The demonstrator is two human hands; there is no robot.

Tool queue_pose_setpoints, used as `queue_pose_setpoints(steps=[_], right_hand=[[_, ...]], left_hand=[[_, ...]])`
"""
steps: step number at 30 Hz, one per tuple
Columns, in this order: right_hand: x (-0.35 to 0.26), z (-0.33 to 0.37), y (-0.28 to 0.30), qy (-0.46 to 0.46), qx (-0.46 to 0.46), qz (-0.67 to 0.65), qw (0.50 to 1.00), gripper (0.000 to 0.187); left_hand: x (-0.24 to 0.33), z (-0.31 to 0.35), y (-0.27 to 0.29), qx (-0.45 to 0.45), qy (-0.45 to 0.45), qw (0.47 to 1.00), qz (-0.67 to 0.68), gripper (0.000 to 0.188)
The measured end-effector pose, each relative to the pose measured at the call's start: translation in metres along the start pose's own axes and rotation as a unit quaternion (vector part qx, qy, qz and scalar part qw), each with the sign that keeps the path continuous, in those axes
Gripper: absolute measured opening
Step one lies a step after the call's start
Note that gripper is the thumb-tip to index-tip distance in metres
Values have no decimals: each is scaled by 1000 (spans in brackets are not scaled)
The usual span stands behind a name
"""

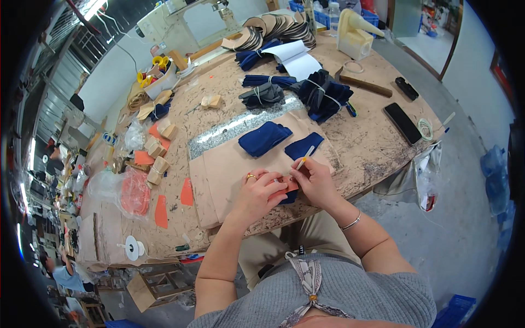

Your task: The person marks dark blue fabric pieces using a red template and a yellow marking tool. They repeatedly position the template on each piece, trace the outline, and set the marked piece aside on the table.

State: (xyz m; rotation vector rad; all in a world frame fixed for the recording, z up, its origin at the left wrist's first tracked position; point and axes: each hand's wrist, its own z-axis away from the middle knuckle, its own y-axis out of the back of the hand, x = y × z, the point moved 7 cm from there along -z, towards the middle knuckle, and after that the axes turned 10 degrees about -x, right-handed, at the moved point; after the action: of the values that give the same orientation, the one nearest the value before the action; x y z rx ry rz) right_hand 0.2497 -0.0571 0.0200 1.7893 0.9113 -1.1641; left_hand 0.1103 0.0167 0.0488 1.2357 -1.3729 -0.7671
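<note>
My right hand (314, 180) is closed on a slim white pen-like stick (307, 155), which points up and away between thumb and fingers. Close beside it, my left hand (257, 194), with a ring on one finger, has its fingers bent and pressed on a small orange piece (292, 185). Under that piece lies a navy fabric piece (289, 197), mostly covered by my hands. A folded stack of navy fabric (265, 139) and another navy piece (304, 146) lie just beyond, on a pale beige sheet (219, 186).
Tied navy bundles (322, 97), a hammer (365, 86) and a phone (402, 123) lie farther off. Wooden blocks (158, 170), orange pieces (161, 212) and a white spool (133, 248) sit left. A beige glue pot (354, 38) stands at the far edge.
</note>
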Motion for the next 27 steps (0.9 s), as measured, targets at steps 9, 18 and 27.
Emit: queue_pose_setpoints(steps=[9,18,27], right_hand=[[-13,0,-6,75,-22,95,992,9],[-20,-8,-17,52,-36,17,998,9],[-10,-11,-22,69,-32,43,996,7]], left_hand=[[-4,0,-2,2,-2,1000,5,28],[-4,1,-4,12,-2,1000,5,20],[-7,3,-8,30,-4,999,21,18]])
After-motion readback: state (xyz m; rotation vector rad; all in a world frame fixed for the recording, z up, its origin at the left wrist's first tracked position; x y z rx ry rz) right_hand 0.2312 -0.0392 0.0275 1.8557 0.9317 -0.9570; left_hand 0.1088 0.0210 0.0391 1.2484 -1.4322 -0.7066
